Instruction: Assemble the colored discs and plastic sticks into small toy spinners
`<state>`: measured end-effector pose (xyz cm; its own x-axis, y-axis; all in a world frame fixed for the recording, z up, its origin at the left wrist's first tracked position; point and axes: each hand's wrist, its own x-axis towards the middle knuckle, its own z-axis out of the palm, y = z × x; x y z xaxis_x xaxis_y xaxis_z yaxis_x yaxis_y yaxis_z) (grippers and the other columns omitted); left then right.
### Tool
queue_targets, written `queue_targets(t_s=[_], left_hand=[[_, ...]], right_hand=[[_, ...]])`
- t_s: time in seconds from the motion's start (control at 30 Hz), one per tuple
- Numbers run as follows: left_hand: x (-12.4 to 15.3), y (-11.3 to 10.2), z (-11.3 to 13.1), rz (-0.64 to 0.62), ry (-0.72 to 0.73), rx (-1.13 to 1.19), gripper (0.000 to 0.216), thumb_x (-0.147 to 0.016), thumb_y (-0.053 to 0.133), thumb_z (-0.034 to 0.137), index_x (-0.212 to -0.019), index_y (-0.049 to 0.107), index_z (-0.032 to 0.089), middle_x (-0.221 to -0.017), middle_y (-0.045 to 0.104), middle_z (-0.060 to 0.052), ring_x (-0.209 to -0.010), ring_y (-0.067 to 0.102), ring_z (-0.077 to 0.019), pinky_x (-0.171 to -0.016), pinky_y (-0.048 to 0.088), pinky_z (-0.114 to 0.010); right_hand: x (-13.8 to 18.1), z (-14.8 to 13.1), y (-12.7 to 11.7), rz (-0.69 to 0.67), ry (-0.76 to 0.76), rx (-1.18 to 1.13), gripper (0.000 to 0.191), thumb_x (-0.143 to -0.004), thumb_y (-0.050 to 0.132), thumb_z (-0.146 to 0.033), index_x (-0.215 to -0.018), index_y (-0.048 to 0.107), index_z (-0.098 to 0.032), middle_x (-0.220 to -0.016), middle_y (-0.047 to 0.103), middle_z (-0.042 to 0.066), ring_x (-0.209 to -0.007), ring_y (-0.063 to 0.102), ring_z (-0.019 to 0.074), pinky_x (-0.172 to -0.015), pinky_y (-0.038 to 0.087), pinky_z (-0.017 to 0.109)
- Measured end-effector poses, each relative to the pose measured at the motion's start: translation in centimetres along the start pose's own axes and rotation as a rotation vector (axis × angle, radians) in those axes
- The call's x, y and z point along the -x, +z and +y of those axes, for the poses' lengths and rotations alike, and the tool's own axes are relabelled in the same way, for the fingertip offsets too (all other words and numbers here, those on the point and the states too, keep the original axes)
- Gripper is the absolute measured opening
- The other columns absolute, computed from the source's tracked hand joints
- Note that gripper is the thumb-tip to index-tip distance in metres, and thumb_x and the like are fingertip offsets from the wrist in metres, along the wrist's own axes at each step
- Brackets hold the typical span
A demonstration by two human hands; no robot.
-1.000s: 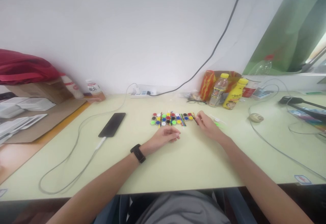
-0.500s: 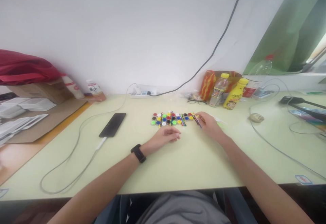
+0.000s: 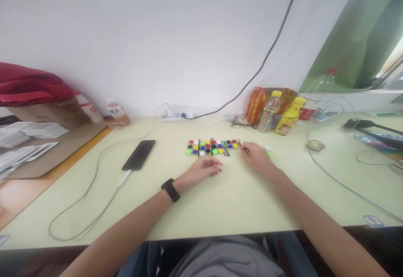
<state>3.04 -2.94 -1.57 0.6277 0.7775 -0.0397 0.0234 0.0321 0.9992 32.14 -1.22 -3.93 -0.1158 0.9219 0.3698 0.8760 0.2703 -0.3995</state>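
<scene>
— What does your right hand (image 3: 257, 157) do at this moment?

— It is pinching thin sticks (image 3: 239, 144) between the thumb and the fingers, at the right end of the rows. Only small ends come out, so I cannot tell how many they are.

— And your left hand (image 3: 205, 169)?

— It is just at the near side of the rows, with the fingers half curled inward. The inside of it is hidden, so I cannot tell if it is closed on something.

— Where are the round pieces (image 3: 203, 148)?

— They lie on the bench (image 3: 226, 210) in front of me, close together in rows: red, yellow, green, blue, black and white. Some coloured rods (image 3: 226, 148) lie across these rows.

— Which things are around?

— To the left there is a black phone (image 3: 138, 155), with a white plug (image 3: 124, 178) at its near end. Farther back, beyond my right hand, I see glasses (image 3: 242, 125) and a yellow bottle (image 3: 289, 119). I wear a black watch (image 3: 171, 190) on the left wrist.
</scene>
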Motion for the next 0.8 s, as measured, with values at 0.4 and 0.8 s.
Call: queue_targets(t_s=[0.4, 0.8], left_hand=[[0.0, 0.2, 0.2, 0.007, -0.001, -0.009, 0.039, -0.083, 0.081, 0.048, -0.102, 0.075, 0.015, -0.095, 0.074, -0.011, -0.081, 0.065, -0.0154, -0.078, 0.052, -0.029], [0.0, 0.1, -0.2, 0.021, -0.004, -0.012, 0.039, -0.084, 0.08, 0.048, -0.103, 0.073, 0.015, -0.097, 0.074, -0.011, -0.082, 0.066, -0.0153, -0.079, 0.053, -0.03]], right_hand=[[0.2, -0.7, -0.2, -0.01, -0.043, 0.0, 0.012, -0.085, 0.053, -0.015, -0.085, 0.063, -0.022, -0.084, 0.071, 0.006, -0.081, 0.063, 0.0221, -0.071, 0.04, 0.032], [1.3, -2.3, -3.5, -0.239, -0.007, -0.255, 0.005, -0.073, 0.058, -0.019, -0.069, 0.059, -0.022, -0.065, 0.064, -0.001, -0.061, 0.054, 0.0159, -0.06, 0.039, 0.028]])
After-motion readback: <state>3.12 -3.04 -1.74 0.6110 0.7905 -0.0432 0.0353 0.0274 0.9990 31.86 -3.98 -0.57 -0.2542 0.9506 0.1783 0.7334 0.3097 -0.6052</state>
